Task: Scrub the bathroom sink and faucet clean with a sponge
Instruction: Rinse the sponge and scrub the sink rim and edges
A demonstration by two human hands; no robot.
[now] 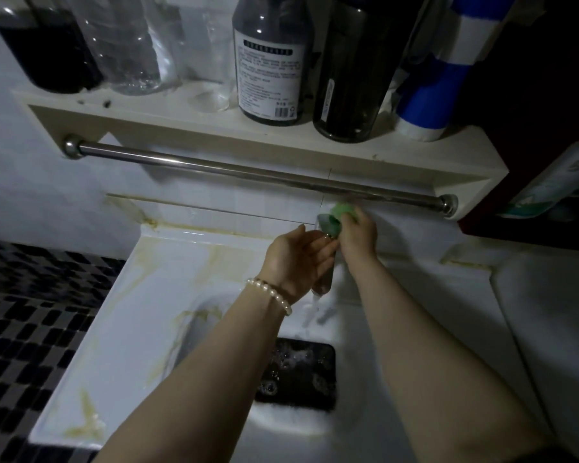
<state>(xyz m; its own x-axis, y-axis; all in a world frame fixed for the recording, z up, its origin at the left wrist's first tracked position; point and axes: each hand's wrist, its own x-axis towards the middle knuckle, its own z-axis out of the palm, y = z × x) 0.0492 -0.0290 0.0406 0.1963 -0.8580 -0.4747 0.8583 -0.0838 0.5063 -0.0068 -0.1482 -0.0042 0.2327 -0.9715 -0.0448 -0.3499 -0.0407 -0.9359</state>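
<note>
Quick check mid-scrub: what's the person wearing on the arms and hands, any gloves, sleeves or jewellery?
No gloves, and no sleeves in view: both forearms are bare. The left hand has a bracelet of small white pearl-like beads around its wrist. The right hand and wrist show nothing worn.

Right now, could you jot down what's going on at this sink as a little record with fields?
place: white sink with yellowish stains, under a shelf of bottles
right hand: grips a green sponge on top of the faucet
left hand: fingers straight, resting against the faucet
water: running from the spout, bubbling at the dark drain
wrist: pearl bracelet on the left arm
rail: metal towel bar below the shelf
</note>
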